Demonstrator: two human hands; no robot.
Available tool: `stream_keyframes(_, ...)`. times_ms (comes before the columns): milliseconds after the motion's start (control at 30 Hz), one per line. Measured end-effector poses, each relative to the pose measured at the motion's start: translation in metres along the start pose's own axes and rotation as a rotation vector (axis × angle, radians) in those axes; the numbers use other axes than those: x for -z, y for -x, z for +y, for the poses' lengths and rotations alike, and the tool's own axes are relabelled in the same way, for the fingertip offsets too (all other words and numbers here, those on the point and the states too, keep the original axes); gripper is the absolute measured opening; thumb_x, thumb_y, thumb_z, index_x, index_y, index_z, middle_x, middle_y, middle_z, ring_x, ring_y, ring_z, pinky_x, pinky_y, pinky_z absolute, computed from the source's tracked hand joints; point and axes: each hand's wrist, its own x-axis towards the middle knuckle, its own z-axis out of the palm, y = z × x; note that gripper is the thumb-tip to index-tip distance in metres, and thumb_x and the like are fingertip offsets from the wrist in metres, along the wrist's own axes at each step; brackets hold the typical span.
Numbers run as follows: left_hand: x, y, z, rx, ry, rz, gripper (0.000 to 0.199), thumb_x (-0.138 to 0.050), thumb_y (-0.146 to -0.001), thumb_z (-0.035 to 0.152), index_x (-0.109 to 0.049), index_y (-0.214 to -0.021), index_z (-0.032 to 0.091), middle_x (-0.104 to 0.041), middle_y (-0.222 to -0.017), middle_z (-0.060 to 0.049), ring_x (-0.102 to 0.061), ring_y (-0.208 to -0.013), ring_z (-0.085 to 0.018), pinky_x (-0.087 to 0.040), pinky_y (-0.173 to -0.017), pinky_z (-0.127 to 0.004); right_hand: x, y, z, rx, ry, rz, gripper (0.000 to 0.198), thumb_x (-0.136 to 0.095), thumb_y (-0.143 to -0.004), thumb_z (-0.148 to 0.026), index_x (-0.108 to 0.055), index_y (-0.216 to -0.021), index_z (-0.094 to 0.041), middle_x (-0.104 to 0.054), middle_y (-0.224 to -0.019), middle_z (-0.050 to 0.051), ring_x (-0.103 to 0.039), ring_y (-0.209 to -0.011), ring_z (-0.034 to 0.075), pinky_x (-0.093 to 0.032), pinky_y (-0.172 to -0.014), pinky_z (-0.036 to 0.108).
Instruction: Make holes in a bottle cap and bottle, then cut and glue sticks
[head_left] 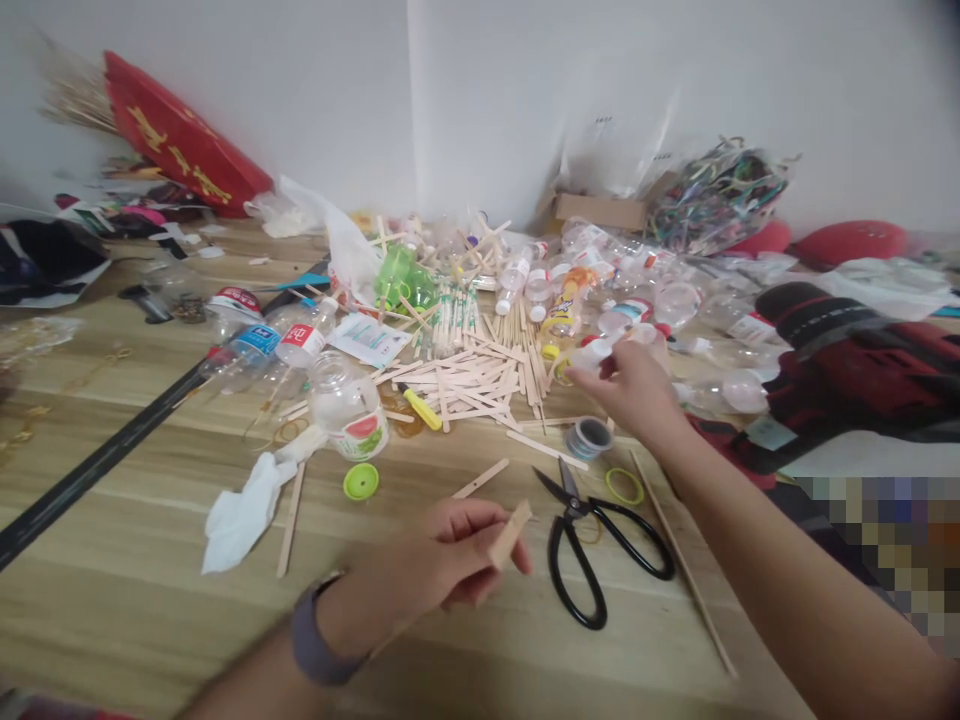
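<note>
My left hand, with a grey band at the wrist, pinches a short piece of pale wood between thumb and fingers. Farther forward, my right hand reaches in among the plastic bottles, its fingers drawn together; what they hold, if anything, I cannot make out. Just below it stands a grey roll of tape. Black-handled scissors lie between my arms with their blades apart. Beyond my left hand is a heap of wooden craft sticks, with a yellow-handled screwdriver at its left edge.
A clear jar stands left, behind a green lid and a crumpled tissue. A red and black power drill takes up the right side. Several empty bottles crowd the back. A thin wooden rod lies beneath my right forearm.
</note>
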Motion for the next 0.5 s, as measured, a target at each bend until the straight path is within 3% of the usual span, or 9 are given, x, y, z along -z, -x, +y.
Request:
stream_keyframes(133,0.000,0.015,0.016,-0.215,-0.190,0.091,0.040,-0.049,-0.094,0.052,-0.063,-0.086,0.016,-0.042,-0.053,0.006,-0.034,-0.045,-0.007,-0.025,-0.044,-0.021,0.023,0.050,-0.006,0.139,-0.286,-0.085,0.040,-0.061,-0.076,-0.053,-0.059,-0.096,-0.019,-0.069,-0.097,0.008,-0.064,-0.083,0.022,-0.050,-0.076,0.035)
stream_keyframes(267,-0.010,0.020,0.027,-0.494,-0.695,0.286,0.033,-0.044,-0.099,0.038,-0.065,-0.087,0.016,-0.053,-0.065,0.001,-0.049,-0.060,-0.011,-0.035,-0.054,-0.023,0.029,0.090,0.003,0.189,-0.452,-0.152,0.036,-0.066,-0.078,-0.051,-0.060,-0.098,-0.021,-0.070,-0.097,0.007,-0.066,-0.086,0.021,-0.052,-0.077,0.033)
stream_keyframes(433,-0.014,0.005,0.019,-0.781,-1.070,0.438,0.028,-0.040,-0.101,0.027,-0.063,-0.091,0.015,-0.065,-0.078,-0.003,-0.057,-0.075,-0.015,-0.044,-0.068,-0.027,0.019,0.112,0.022,0.151,-0.795,-0.143,0.032,-0.062,-0.087,-0.050,-0.063,-0.110,-0.027,-0.066,-0.084,0.000,-0.063,-0.075,0.014,-0.051,-0.073,0.027)
stream_keyframes(500,-0.011,-0.002,0.010,-0.885,-1.210,0.513,0.024,-0.041,-0.101,0.023,-0.063,-0.093,0.016,-0.068,-0.080,-0.004,-0.057,-0.076,-0.016,-0.045,-0.071,-0.030,0.015,0.117,0.027,0.089,-0.923,-0.146,0.034,-0.065,-0.085,-0.050,-0.064,-0.112,-0.030,-0.064,-0.080,-0.002,-0.059,-0.066,0.012,-0.050,-0.067,0.025)
